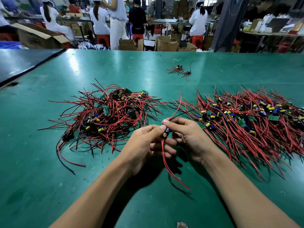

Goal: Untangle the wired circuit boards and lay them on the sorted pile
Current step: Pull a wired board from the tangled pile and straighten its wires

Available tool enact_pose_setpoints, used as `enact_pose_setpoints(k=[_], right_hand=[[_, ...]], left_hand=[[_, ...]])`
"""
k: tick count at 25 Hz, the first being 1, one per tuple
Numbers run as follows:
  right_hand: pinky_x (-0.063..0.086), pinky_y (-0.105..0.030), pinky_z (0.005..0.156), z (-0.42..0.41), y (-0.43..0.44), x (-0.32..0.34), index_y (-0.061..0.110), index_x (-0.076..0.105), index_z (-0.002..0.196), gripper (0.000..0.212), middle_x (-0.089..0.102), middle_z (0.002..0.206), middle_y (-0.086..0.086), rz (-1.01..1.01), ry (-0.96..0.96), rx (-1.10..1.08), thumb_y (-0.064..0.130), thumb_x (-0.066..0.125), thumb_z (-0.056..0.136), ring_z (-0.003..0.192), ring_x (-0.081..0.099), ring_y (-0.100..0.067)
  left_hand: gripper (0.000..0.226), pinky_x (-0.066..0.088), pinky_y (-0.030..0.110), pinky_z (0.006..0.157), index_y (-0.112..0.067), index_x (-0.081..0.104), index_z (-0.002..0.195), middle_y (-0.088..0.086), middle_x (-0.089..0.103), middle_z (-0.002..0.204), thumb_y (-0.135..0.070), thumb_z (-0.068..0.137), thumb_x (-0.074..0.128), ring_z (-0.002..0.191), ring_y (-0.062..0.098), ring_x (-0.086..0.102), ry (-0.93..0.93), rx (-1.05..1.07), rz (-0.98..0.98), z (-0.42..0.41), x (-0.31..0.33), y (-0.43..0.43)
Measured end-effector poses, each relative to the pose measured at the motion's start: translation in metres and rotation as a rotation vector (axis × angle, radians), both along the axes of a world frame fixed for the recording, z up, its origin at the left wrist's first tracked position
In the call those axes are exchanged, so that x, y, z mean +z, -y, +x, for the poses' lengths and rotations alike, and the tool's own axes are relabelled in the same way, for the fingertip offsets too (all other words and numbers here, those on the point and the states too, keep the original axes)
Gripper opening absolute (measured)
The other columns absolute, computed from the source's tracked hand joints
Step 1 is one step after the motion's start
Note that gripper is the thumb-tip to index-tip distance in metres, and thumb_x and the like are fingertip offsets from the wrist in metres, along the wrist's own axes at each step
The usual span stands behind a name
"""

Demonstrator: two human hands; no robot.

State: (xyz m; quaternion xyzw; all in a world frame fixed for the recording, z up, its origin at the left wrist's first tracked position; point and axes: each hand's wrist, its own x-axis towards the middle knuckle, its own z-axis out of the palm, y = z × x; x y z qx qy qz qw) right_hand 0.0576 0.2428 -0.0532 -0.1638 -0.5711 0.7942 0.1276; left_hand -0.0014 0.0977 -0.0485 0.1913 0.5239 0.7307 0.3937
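- From my head view, both bare hands meet above the glossy green table mat (49, 162), near its front middle.
- Left hand (144, 142): thumb and forefinger pinch a small wired circuit board (165, 133) carrying a yellow and a dark blue cylindrical capacitor. The other fingers are loosely curled beneath it.
- Right hand (189, 137): thumb and forefinger pinch the board's upper red leads (176, 107) just above the board. I cannot tell how its remaining fingers lie behind the palm.
- The held board is in the air, clear of the mat, between the two piles.
- Lower red leads (171, 168) hang from the board towards me, ends near the mat.
- Tangled heap of red and black wires with green boards (107, 116): on the mat, left of the hands, wires crossing every way.
- Sorted pile of boards with red wires combed roughly parallel (246, 119): on the mat to the right, its near edge just beside the right hand.
- Small stray cluster of wired boards (179, 70): farther back, well apart from both piles.
- Thin yellow rubber band (132, 71) lies left of that cluster.
- Background: seated workers in white (99, 17), red stools, open cardboard boxes (166, 43).
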Motion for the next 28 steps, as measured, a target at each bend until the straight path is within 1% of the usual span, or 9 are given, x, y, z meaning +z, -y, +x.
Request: enact_pose_setpoints(k=[4, 7, 10, 14, 16, 20, 22, 25, 28], right_hand=[[0.028, -0.015, 0.037, -0.001, -0.004, -0.003, 0.014, 0.071, 0.074, 0.017, 0.055, 0.061, 0.003, 0.182, -0.003, -0.120, 0.028, 0.078, 0.081, 0.040, 0.036, -0.006], [0.033, -0.017, 0.038, 0.001, 0.001, -0.005, 0.010, 0.070, 0.077, 0.026, 0.047, 0.054, 0.001, 0.193, -0.026, -0.085, 0.034, 0.073, 0.088, 0.039, 0.035, -0.009], [0.031, -0.020, 0.040, 0.001, 0.003, -0.001, 0.010, 0.066, 0.074, 0.032, 0.045, 0.049, 0.001, 0.204, -0.041, -0.064, 0.041, 0.075, 0.080, 0.039, 0.034, -0.011], [0.031, -0.017, 0.039, 0.004, 0.003, 0.003, 0.011, 0.069, 0.078, 0.030, 0.055, 0.055, 0.003, 0.260, 0.016, -0.004, 0.040, 0.076, 0.079, 0.040, 0.036, -0.007], [0.035, -0.015, 0.039, 0.007, 0.007, 0.003, 0.012, 0.074, 0.083, 0.023, 0.059, 0.054, 0.005, 0.233, 0.062, 0.071, 0.035, 0.074, 0.087, 0.040, 0.041, -0.007], [0.030, -0.017, 0.040, 0.006, 0.002, 0.003, 0.003, 0.075, 0.091, 0.034, 0.056, 0.057, 0.001, 0.417, 0.177, 0.052, 0.035, 0.069, 0.092, 0.042, 0.038, -0.007], [0.028, -0.017, 0.040, 0.005, 0.001, 0.001, 0.006, 0.077, 0.088, 0.029, 0.052, 0.054, 0.005, 0.452, 0.184, 0.000, 0.034, 0.068, 0.094, 0.041, 0.035, -0.007], [0.025, -0.013, 0.035, 0.004, -0.004, 0.000, 0.010, 0.075, 0.083, 0.025, 0.047, 0.043, 0.013, 0.399, 0.126, -0.129, 0.029, 0.066, 0.096, 0.033, 0.032, -0.003], [0.024, -0.015, 0.037, 0.001, -0.011, 0.000, 0.009, 0.071, 0.077, 0.025, 0.055, 0.052, 0.009, 0.205, 0.045, -0.243, 0.028, 0.069, 0.094, 0.036, 0.035, -0.005]], left_hand=[[0.011, 0.058, 0.029, 0.054, -0.007, 0.061, 0.093, 0.022, 0.072, 0.081, -0.018, 0.096, 0.057, 0.060, 0.027, 0.070, -0.054, -0.052, -0.068, 0.002, -0.004, -0.002], [0.015, 0.058, 0.027, 0.055, -0.011, 0.067, 0.084, 0.017, 0.074, 0.088, -0.009, 0.095, 0.057, 0.065, 0.026, 0.072, -0.091, -0.028, -0.089, 0.003, -0.008, -0.005], [0.025, 0.057, 0.028, 0.053, -0.015, 0.075, 0.074, 0.015, 0.074, 0.083, -0.010, 0.093, 0.059, 0.062, 0.025, 0.071, -0.046, 0.014, -0.076, 0.002, -0.007, -0.006], [0.018, 0.055, 0.027, 0.049, -0.008, 0.072, 0.077, 0.016, 0.069, 0.071, -0.009, 0.091, 0.062, 0.058, 0.024, 0.068, -0.006, 0.085, -0.079, -0.001, -0.009, -0.005], [0.016, 0.054, 0.026, 0.047, -0.005, 0.069, 0.078, 0.014, 0.068, 0.069, -0.006, 0.092, 0.062, 0.055, 0.023, 0.067, -0.054, 0.120, -0.089, -0.001, -0.011, -0.005], [0.017, 0.052, 0.027, 0.045, 0.011, 0.062, 0.083, 0.011, 0.058, 0.065, -0.005, 0.091, 0.063, 0.049, 0.021, 0.057, -0.215, 0.173, -0.168, 0.001, -0.014, -0.007], [0.014, 0.050, 0.027, 0.045, 0.006, 0.062, 0.079, 0.010, 0.056, 0.062, -0.003, 0.089, 0.063, 0.047, 0.020, 0.053, -0.231, 0.166, -0.191, 0.001, -0.014, -0.008], [0.013, 0.048, 0.024, 0.043, -0.001, 0.062, 0.075, 0.006, 0.056, 0.058, -0.002, 0.088, 0.063, 0.044, 0.018, 0.051, -0.212, 0.134, -0.194, 0.000, -0.011, -0.007], [0.011, 0.049, 0.024, 0.042, -0.002, 0.063, 0.077, 0.007, 0.058, 0.060, -0.002, 0.089, 0.062, 0.044, 0.020, 0.054, -0.169, 0.082, -0.169, 0.001, -0.009, -0.005]])
